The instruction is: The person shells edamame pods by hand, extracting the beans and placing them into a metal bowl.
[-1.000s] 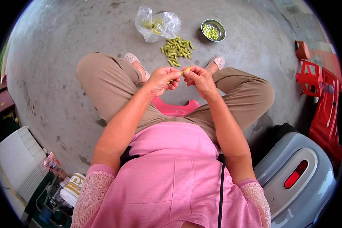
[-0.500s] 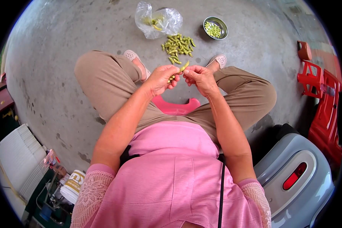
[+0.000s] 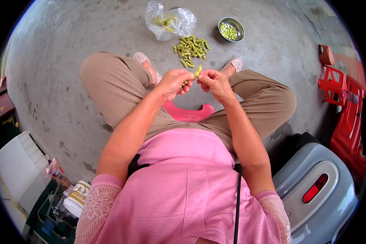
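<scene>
Between my two hands a green soybean pod (image 3: 198, 71) points up and away from me. My left hand (image 3: 175, 83) is closed on it, with more pods partly showing under its curled fingers. The fingertips of my right hand (image 3: 214, 84) pinch at the pod's right side. On the floor just beyond my hands lies a loose pile of soybean pods (image 3: 192, 47). A metal bowl (image 3: 240, 28) with shelled green beans (image 3: 228, 31) stands behind it to the right. To the left of the bowl, a clear plastic bag (image 3: 155, 22) has some pods inside.
Part of a pink stool (image 3: 188, 115) shows between my legs. Red plastic stools (image 3: 333, 85) stand at the right, above a grey-blue vehicle part with a red reflector (image 3: 315, 188). At lower left are a white bucket (image 3: 75, 201) and a ribbed white panel (image 3: 21, 173).
The pod between my hands has tilted more upright. My hands stay in nearly the same place, and the pile, bag and bowl are unmoved.
</scene>
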The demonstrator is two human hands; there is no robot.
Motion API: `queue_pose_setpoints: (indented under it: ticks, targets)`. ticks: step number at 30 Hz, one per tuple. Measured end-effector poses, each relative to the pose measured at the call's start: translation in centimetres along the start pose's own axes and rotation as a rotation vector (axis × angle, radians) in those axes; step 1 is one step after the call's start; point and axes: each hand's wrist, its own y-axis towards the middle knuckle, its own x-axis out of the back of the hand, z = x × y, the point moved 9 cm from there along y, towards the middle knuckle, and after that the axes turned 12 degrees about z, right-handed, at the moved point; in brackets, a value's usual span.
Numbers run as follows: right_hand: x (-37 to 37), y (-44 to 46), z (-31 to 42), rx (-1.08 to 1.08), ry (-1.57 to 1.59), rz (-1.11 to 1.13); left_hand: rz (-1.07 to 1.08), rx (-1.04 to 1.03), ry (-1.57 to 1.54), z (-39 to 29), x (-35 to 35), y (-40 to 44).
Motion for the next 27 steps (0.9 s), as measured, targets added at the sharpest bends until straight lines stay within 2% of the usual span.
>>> queue_pose_setpoints:
  ticks: [12,14,15,17,20,21,23,27]
  targets:
    - [0.2,0.1,-0.5,0.008,0.123,-0.017,0.12,-0.001,-0.071,0.7,-1.4,0.0]
    - [0.5,0.2,-1.1,-0.047,0.068,-0.074,0.056,-0.027,0.125,0.5,-1.1,0.2]
    - [0.5,0.3,-1.3,-0.046,0.068,-0.073,0.055,-0.027,0.125,0.7,-1.3,0.3]
    - [1.0,0.3,-1.5,-0.062,-0.023,-0.128,-0.049,-0.071,0.526,-0.3,-0.9,0.2]
    - [0.9,0.4,-1.9,-0.081,-0.018,-0.103,-0.083,-0.091,0.56,-0.8,-0.9,-0.3]
    - [0.9,0.3,-1.7,-0.082,-0.017,-0.104,-0.083,-0.089,0.559,-0.9,-0.8,-0.2]
    - [0.5,0.2,-1.1,-0.073,0.078,-0.06,0.016,-0.052,0.322,-0.2,-1.0,0.1]
    - [0.4,0.1,-0.8,-0.087,0.105,-0.034,0.036,-0.055,0.29,-0.4,-1.1,0.0]
